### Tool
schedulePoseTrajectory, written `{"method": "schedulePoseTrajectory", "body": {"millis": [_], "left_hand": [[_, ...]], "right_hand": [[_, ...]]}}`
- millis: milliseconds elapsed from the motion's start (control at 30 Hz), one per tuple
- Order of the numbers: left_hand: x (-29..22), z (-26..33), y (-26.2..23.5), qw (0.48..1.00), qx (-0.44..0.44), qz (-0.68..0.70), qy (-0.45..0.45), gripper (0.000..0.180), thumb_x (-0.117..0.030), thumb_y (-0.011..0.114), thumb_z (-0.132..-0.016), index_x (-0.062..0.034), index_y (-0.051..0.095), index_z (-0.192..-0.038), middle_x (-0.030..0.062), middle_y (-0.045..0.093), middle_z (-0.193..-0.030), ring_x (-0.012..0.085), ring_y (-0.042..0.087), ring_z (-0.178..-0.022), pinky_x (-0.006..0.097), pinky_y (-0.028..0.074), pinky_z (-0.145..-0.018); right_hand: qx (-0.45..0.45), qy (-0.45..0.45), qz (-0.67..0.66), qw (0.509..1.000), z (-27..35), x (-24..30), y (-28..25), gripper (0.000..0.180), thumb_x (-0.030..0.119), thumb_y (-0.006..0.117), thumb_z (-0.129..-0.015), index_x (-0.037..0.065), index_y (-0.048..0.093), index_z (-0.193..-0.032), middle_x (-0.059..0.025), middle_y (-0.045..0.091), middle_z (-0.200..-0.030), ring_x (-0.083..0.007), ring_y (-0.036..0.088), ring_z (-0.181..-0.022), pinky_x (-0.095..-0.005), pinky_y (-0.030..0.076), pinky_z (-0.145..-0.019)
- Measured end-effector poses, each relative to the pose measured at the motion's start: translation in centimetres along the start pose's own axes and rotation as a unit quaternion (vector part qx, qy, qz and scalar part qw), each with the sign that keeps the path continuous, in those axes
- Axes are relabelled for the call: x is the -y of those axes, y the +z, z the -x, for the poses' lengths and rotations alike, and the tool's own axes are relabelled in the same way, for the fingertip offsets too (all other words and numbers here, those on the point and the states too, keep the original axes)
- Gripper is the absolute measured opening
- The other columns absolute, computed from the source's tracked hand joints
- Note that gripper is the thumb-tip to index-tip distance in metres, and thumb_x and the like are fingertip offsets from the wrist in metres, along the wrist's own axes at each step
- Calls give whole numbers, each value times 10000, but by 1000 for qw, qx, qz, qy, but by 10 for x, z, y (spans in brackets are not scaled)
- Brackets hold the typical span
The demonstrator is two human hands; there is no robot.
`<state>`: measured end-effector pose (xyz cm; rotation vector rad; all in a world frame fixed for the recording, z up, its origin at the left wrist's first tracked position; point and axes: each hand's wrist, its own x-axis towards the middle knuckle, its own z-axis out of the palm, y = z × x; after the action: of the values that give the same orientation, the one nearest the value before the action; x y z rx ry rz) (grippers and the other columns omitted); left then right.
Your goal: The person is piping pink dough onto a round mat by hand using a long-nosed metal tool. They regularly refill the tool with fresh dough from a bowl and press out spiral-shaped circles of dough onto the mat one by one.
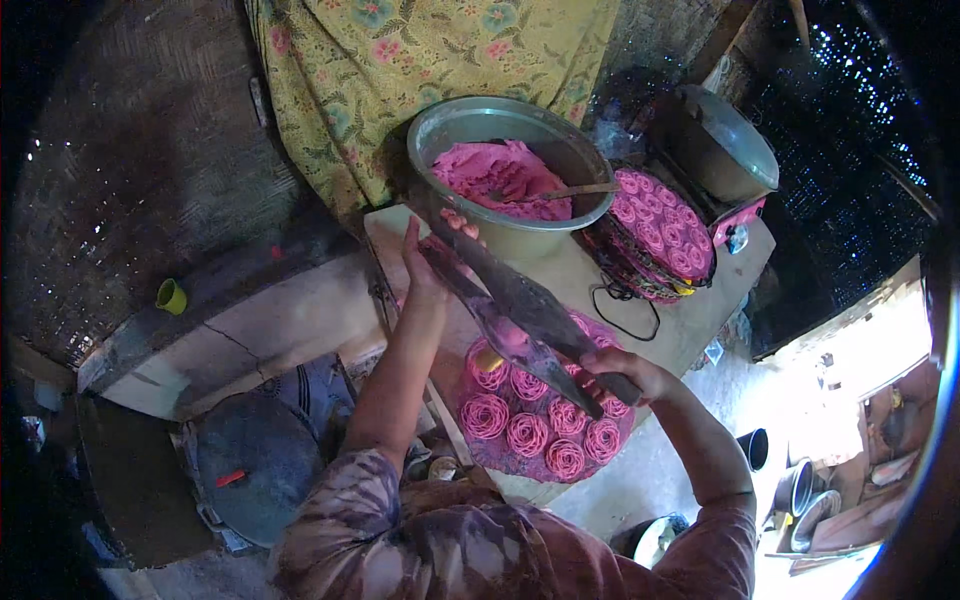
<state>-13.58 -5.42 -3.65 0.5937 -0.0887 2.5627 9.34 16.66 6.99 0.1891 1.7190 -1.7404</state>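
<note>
Across the middle I hold a long, dark wooden press (540,310) made of two arms lying at a narrow angle to each other. My left hand (432,262) grips its far left end, with thumb and fingertips showing around the wood. The other end is in my right hand (632,374), its fingers closed around it. A smooth lump of pink dough (511,336) sits between the arms. Below the press lies a round tray (545,478) bearing several pink, rose-shaped coils of dough strands (527,433). A small yellow piece (488,360) shows beside the lower arm.
A large basin (432,190) of pink dough (495,170) with a wooden paddle (570,190) stands at the back. To its right are stacked trays of pink coils (660,225) and a big metal pot (715,140). A black cord (640,335) lies on the table (690,320).
</note>
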Motion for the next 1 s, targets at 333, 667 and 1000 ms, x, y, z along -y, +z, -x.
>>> {"method": "schedulePoseTrajectory", "body": {"millis": [333,667,1000], "left_hand": [[19,-8,-45,999,-7,47,-14,452,-544,421,-904,-123,584,-900,27,590,-797,230,549,-796,409,412,-770],[-91,0,88,978,55,-121,164,347,-426,471,-931,-145,573,-755,-37,573,-661,151,518,-619,351,352,-695],[-186,146,220,859,-33,-366,357,564,-612,329,-915,-111,513,-732,33,529,-649,179,467,-648,357,346,-741]], "right_hand": [[-20,-5,46,999,-23,-26,-20,389,407,576,-883,22,606,-933,-44,615,-733,-118,589,-580,-244,468,-506],[-87,-230,79,966,-61,-21,-8,552,326,573,-902,21,430,-1340,-143,547,-1253,-214,514,-1160,-338,387,-989],[-323,-228,619,679,-134,-96,20,346,101,582,-726,190,662,-1050,-116,497,-1105,-334,485,-1003,-475,402,-836]]}}
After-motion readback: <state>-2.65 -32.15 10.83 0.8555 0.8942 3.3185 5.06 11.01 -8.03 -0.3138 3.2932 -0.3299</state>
